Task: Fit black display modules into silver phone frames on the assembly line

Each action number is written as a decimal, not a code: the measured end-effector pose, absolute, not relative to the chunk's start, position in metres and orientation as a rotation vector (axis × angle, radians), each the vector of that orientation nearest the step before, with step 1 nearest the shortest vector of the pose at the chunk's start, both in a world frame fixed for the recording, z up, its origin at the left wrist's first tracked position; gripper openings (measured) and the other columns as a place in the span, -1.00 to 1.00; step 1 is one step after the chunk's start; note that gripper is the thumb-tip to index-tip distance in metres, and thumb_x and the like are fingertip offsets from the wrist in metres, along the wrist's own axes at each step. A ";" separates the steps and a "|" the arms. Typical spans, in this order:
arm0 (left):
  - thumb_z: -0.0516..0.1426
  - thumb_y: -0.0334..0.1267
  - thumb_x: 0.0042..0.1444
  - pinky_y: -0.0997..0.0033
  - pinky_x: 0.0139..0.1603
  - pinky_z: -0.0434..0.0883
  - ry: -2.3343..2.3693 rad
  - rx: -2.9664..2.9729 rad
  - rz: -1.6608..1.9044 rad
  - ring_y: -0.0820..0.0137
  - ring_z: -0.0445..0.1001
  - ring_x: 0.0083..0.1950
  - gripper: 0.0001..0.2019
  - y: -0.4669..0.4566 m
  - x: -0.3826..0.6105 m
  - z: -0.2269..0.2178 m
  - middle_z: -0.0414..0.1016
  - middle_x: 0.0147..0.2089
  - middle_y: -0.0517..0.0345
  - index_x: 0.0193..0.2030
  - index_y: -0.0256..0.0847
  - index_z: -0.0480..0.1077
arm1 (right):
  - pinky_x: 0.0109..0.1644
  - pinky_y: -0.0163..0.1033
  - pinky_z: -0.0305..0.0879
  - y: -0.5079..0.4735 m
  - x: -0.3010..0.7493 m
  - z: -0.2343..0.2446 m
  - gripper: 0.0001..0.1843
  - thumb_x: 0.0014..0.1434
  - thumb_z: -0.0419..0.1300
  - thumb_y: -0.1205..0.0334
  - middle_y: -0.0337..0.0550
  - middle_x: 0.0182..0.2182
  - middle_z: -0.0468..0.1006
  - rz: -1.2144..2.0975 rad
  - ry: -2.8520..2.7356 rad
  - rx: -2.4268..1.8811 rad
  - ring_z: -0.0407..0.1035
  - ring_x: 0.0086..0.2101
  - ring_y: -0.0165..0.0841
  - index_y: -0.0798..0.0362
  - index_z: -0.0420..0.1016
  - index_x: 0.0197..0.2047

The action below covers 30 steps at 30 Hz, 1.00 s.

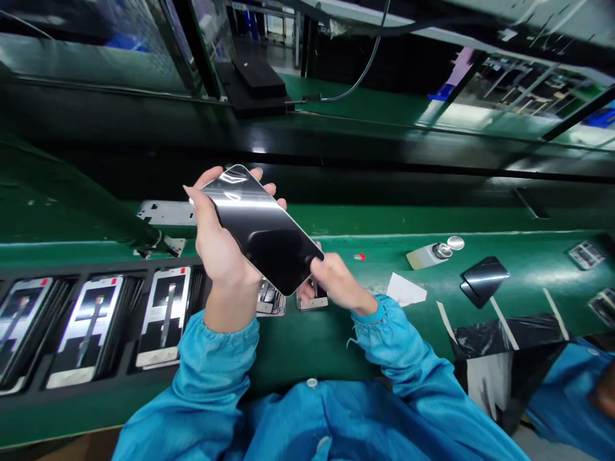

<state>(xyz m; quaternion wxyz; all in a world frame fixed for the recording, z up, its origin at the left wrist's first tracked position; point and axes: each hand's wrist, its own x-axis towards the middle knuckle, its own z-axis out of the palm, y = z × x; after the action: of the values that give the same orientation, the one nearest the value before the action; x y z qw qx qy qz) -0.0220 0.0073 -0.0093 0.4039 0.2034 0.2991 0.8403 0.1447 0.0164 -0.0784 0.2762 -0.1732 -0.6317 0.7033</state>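
A phone screen [269, 230] with a glossy black face and a thin light edge is held up at a tilt over the green bench. My left hand [218, 240] grips its upper left part, thumb along the near edge and fingertips curled over the far edge. At the lower right corner my right hand [336, 278] pinches the screen between thumb and fingers. Partly hidden beneath it lie a phone part with exposed innards [270, 299] and a second phone part [314, 299].
A black tray [127, 346] of upright phone parts [166, 314] stands at left. To the right are a bottle with a raised metal lid [425, 256], a white cloth or paper [406, 289], dark phone panels [484, 280] and a taped black bag [509, 334]. Another person's blue sleeve [567, 384] shows lower right.
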 end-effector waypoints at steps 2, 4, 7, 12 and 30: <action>-0.27 0.06 0.71 0.22 -0.15 0.72 0.804 0.505 2.089 0.27 0.79 -0.17 -0.54 0.007 -0.023 -0.007 0.73 -0.03 -0.06 0.17 -0.13 0.32 | -0.51 -0.30 0.23 0.026 0.152 -0.081 -0.11 0.40 0.12 -0.63 -0.28 -0.69 0.36 1.822 -1.640 -0.583 0.30 -0.64 -0.44 0.04 0.48 -0.54; -0.32 0.12 0.69 0.19 -0.18 0.73 0.855 0.513 2.081 0.23 0.80 -0.19 -0.46 0.008 -0.024 -0.005 0.74 -0.05 -0.10 0.17 -0.16 0.34 | -0.53 -0.30 0.16 0.031 0.157 -0.081 -0.09 0.42 0.10 -0.61 -0.29 -0.72 0.32 1.785 -1.674 -0.650 0.23 -0.67 -0.47 0.03 0.44 -0.58; -0.26 0.24 0.66 0.18 -0.22 0.74 0.884 0.577 2.059 0.19 0.81 -0.23 -0.40 0.011 -0.027 -0.005 0.75 -0.11 -0.10 0.15 -0.21 0.36 | -0.52 -0.30 0.14 0.034 0.160 -0.080 -0.08 0.42 0.08 -0.62 -0.25 -0.70 0.39 1.786 -1.810 -0.620 0.20 -0.66 -0.48 0.04 0.47 -0.56; -0.03 0.29 0.61 0.24 -0.35 0.73 0.823 0.673 2.078 0.19 0.79 -0.36 -0.43 0.018 -0.036 -0.009 0.77 -0.23 -0.11 0.04 -0.27 0.41 | -0.48 -0.32 0.21 0.035 0.155 -0.075 -0.11 0.38 0.11 -0.66 -0.24 -0.64 0.45 1.787 -1.959 -0.486 0.28 -0.60 -0.45 0.02 0.42 -0.51; 0.19 0.54 0.31 0.16 -0.20 0.73 0.976 0.792 2.033 0.22 0.74 -0.26 -0.33 0.026 -0.045 -0.008 0.76 -0.19 0.19 0.04 -0.06 0.57 | -0.38 -0.32 0.36 0.054 0.142 -0.075 -0.25 0.32 0.28 -0.59 -0.36 -0.53 0.52 1.833 -1.845 -0.478 0.44 -0.53 -0.44 0.00 0.36 -0.33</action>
<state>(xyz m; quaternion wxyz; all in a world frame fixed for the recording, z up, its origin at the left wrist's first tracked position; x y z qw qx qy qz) -0.0447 0.0263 -0.0080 0.3669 0.3083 0.3799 0.7912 0.1425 0.0540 -0.0754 0.2462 -0.1751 -0.6763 0.6718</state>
